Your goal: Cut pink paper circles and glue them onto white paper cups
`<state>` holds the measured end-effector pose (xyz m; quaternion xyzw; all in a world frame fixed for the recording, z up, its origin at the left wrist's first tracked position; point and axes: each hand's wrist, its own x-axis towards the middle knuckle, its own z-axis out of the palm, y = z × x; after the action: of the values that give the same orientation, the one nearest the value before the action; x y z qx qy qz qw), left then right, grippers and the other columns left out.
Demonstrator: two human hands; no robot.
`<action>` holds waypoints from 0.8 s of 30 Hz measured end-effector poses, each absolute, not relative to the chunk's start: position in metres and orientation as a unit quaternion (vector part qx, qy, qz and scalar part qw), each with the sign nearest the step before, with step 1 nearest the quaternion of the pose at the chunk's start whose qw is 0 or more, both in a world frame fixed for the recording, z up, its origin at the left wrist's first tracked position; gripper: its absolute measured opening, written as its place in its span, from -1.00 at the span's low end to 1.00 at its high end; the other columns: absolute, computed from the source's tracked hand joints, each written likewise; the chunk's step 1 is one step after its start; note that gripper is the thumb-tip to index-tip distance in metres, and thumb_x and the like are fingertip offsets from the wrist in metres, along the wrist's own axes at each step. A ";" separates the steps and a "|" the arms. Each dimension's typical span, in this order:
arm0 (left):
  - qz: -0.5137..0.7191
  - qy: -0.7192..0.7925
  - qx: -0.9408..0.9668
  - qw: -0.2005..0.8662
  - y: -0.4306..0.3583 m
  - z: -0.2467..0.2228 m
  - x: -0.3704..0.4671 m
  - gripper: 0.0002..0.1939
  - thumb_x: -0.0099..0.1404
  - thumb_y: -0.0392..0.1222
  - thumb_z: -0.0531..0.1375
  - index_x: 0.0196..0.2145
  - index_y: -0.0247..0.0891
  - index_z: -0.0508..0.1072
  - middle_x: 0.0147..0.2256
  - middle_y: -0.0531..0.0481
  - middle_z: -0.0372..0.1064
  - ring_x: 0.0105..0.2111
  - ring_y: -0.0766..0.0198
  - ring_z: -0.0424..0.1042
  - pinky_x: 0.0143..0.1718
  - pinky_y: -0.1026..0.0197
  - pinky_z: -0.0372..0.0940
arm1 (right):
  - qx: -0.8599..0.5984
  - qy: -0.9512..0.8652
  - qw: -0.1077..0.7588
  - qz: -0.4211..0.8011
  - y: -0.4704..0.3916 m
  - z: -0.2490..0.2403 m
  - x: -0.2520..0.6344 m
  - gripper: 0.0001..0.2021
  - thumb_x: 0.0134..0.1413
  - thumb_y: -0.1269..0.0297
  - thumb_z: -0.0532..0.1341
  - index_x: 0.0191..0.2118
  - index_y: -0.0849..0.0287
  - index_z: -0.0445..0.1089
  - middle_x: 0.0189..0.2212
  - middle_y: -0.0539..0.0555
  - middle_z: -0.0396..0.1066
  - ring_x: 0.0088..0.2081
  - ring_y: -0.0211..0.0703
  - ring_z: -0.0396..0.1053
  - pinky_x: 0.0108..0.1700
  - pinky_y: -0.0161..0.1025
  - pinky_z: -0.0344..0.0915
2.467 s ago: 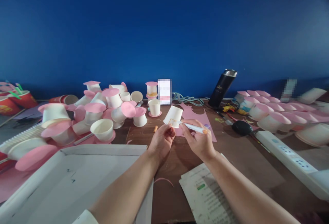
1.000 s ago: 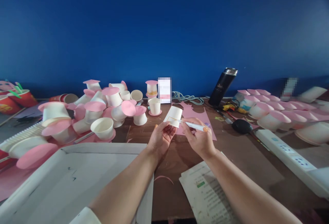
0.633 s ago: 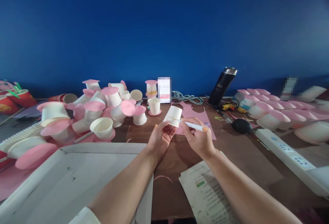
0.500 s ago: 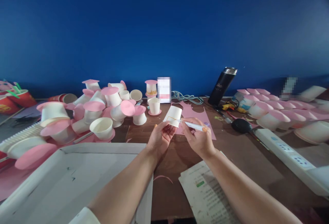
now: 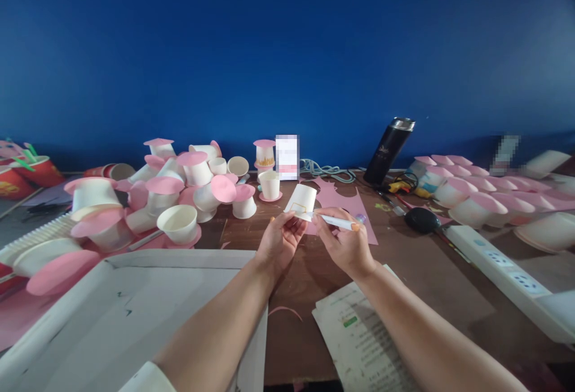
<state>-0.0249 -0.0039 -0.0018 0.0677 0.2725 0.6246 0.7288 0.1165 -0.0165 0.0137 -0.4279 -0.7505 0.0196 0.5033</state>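
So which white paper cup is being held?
The tilted white paper cup with a yellow outline drawn on it, in the left hand; the other cups are unheld.

No wording is legible. Lines of print and 1 green label (image 5: 349, 321) on the paper sheets (image 5: 359, 344), too small to read; pale lettering on the black flask (image 5: 389, 152), indistinct; 1 yellow emblem (image 5: 9, 189) on a red cup (image 5: 26, 187), unclear; the upright screen (image 5: 287, 157), pixelated beyond reading.
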 end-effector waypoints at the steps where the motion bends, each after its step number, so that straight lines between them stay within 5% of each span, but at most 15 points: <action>1: 0.625 0.273 0.067 0.729 -0.004 -0.002 -0.025 -0.97 0.13 -0.42 0.20 -0.43 -0.37 0.43 -0.46 -0.06 0.41 -0.43 0.35 0.43 -0.27 0.30 0.41 | -0.428 -0.751 0.503 0.022 -0.016 0.013 0.116 -0.89 0.16 0.29 0.17 -0.23 0.13 0.42 -0.31 0.06 0.51 -0.29 -0.16 0.47 -0.20 -0.26 0.39; 16: 0.635 0.277 0.068 0.718 -0.005 0.000 -0.025 -0.95 0.14 -0.44 0.18 -0.43 -0.37 0.40 -0.41 -0.10 0.41 -0.41 0.34 0.42 -0.25 0.28 0.42 | -0.428 -0.752 0.494 0.084 -0.019 0.011 0.114 -0.87 0.14 0.27 0.17 -0.25 0.16 0.42 -0.33 0.08 0.48 -0.32 -0.14 0.47 -0.26 -0.24 0.39; 24: 0.660 0.254 0.082 0.702 -0.005 0.001 -0.021 -0.92 0.15 -0.45 0.21 -0.42 -0.33 0.40 -0.31 -0.11 0.42 -0.22 0.28 0.44 -0.04 0.21 0.36 | -0.443 -0.712 0.537 0.091 -0.016 0.011 0.118 -0.84 0.15 0.24 0.16 -0.20 0.15 0.42 -0.32 0.10 0.49 -0.38 -0.18 0.46 -0.33 -0.28 0.40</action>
<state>-0.0212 -0.0046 0.0007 0.0815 0.2539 0.6602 0.7021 0.1182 -0.0161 0.0109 -0.4431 -0.7122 0.0914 0.5367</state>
